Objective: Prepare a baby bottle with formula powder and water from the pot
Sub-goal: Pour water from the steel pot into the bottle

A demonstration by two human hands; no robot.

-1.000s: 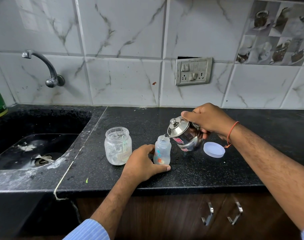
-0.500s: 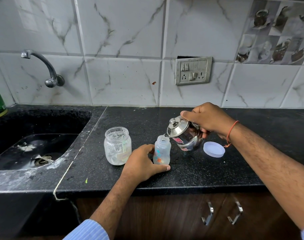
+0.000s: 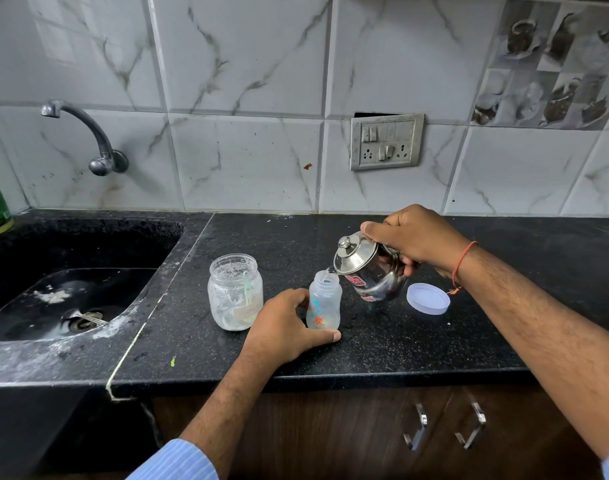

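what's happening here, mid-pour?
Yes. The right hand tilts a steel pot, lid on, with its lip at the mouth of a baby bottle. The left hand grips the bottle upright on the counter. An open jar with white residue stands left of the bottle, and a white lid lies right of the pot. The bottle's fill level is unclear.

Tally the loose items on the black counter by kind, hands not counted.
Baby bottle: 1, open, gripped by the left hand
Steel pot: 1, lidded, tilted over the bottle mouth by the right hand
Glass jar: 1, lidless, upright
White lid: 1, lying flat beside the pot
Total: 4
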